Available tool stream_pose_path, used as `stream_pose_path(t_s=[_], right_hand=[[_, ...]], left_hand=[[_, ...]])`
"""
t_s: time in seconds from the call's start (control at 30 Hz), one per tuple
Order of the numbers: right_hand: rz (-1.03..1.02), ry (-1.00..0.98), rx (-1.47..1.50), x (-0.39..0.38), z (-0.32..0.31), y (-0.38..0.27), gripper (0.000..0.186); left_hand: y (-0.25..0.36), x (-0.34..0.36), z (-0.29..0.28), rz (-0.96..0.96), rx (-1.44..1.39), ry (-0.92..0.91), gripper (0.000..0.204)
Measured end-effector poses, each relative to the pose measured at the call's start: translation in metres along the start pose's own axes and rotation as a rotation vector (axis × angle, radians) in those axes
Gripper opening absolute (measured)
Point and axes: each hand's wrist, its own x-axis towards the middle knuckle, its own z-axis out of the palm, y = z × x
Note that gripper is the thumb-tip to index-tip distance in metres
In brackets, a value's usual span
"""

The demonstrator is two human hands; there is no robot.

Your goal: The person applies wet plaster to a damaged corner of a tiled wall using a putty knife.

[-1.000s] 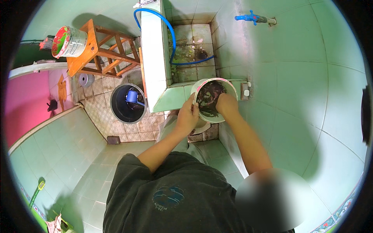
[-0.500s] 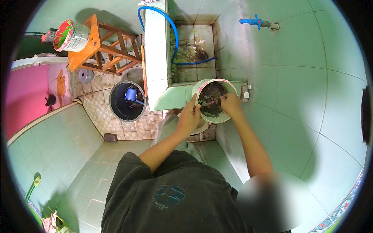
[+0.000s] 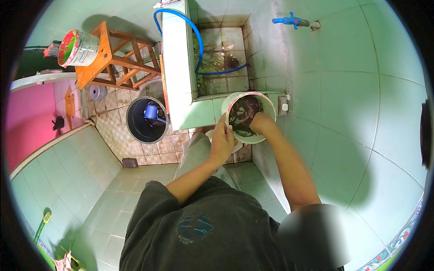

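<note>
A whitish bucket (image 3: 227,103) is tilted so its mouth faces me, by the corner of the tiled basin. Dark, mottled contents with pinkish patches (image 3: 243,113) lie inside; I cannot make out what they are. My left hand (image 3: 221,142) grips the bucket's near-left rim, thumb and fingers closed on it. My right hand (image 3: 263,123) reaches in over the right side of the rim. Its fingers are down in the bucket, hidden from view, so whether they hold anything does not show.
Left of the basin ledge (image 3: 176,58) stands a dark tub (image 3: 130,121) with a blue dipper (image 3: 152,112). A wooden stool (image 3: 97,58) bears a paint-smeared pail (image 3: 88,48). A blue hose (image 3: 199,40) curves into the dirty basin. A blue tap (image 3: 294,21) juts from the right wall.
My right hand has gone deeper into the bucket and slightly nearer to me, so its fingers are now out of sight. My left hand still holds the rim, a little lower.
</note>
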Motion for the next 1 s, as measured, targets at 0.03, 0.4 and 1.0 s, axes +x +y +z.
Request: stream_pose_path(t_s=[0.03,0.4,1.0], right_hand=[[0.0,0.0,-0.004,-0.002,-0.003,-0.004,0.026],[-0.04,0.086,0.48,-0.024,-0.008,-0.02,0.035],[-0.265,0.348,1.479,-0.236,-0.005,0.087,0.031]], left_hand=[[-0.016,0.003,0.003,0.193,0.116,0.083,0.047],[0.011,-0.003,-0.003,-0.046,0.023,-0.042,0.047],[-0.015,0.041,-0.03,0.11,0.16,-0.08,0.043]])
